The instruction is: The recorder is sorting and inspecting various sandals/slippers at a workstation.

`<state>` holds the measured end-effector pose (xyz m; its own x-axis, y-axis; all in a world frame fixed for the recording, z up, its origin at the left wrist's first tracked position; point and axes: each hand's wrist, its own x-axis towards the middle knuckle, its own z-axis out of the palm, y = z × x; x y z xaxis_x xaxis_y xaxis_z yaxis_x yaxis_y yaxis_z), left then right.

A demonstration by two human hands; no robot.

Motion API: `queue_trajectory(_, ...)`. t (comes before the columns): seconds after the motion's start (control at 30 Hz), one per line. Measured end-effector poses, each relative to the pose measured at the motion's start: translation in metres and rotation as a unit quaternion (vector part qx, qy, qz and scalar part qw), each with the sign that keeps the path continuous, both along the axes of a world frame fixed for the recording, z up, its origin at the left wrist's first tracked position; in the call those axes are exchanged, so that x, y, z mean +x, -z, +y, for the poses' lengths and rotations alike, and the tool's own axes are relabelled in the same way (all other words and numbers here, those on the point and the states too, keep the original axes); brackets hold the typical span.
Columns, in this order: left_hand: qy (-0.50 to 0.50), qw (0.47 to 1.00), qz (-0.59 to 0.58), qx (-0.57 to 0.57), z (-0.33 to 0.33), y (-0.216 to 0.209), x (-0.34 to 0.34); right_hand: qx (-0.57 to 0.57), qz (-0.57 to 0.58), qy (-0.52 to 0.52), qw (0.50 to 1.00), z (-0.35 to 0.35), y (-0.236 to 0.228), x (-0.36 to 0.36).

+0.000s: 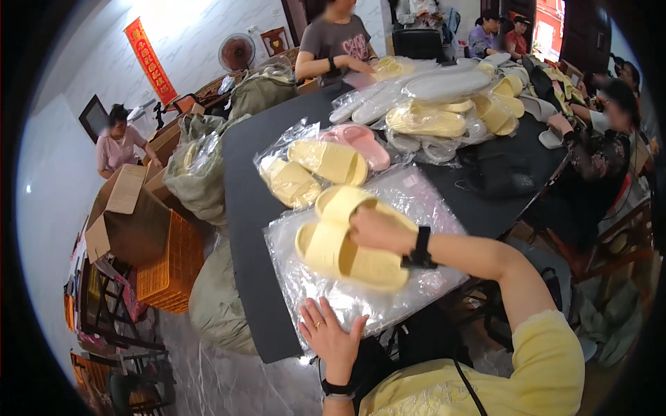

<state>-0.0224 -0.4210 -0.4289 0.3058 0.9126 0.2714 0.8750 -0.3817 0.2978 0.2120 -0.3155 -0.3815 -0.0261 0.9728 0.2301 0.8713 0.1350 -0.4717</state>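
My right hand [377, 231] is closed at the straps of a pair of pale yellow slide slippers [322, 246], its fingers partly hidden between them. The pair lies side by side over a stack of clear plastic bags [281, 243] at the near part of the dark table. My left hand [331, 338] rests with fingers spread on the near edge of the bag stack, holding nothing. Just beyond, another yellow pair [333, 161] sits in clear plastic, beside a pink slipper [361, 144].
Bagged white and yellow slippers [427, 119] are heaped across the far side of the table [246, 180]. Left of it stand stuffed sacks [198, 163], a cardboard box [139, 215] and an orange crate [170, 267]. Co-workers are across the table [336, 41] and at right [600, 152].
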Motion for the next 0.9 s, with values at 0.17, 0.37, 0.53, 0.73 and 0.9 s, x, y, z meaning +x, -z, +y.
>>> queue_trajectory(0.17,0.021,1.0,0.007,-0.016,0.002,0.006,-0.008,-0.05,0.014,-0.114,0.992,-0.072,0.003,-0.022)
queue_trajectory(0.37,0.008,1.0,0.017,-0.011,0.0,0.0,0.0,-0.04,-0.027,0.089,0.995,-0.067,0.031,0.088)
queue_trajectory(0.53,0.003,1.0,0.019,-0.011,0.0,-0.002,0.0,-0.048,-0.007,0.243,0.969,-0.097,0.037,0.175)
queue_trajectory(0.73,0.007,1.0,0.011,-0.014,-0.002,-0.002,-0.003,-0.166,-0.062,0.277,0.944,-0.116,0.022,0.223)
queue_trajectory(0.9,0.004,1.0,0.015,-0.013,0.001,-0.003,-0.002,-0.166,-0.097,0.354,0.915,-0.119,-0.003,0.244)
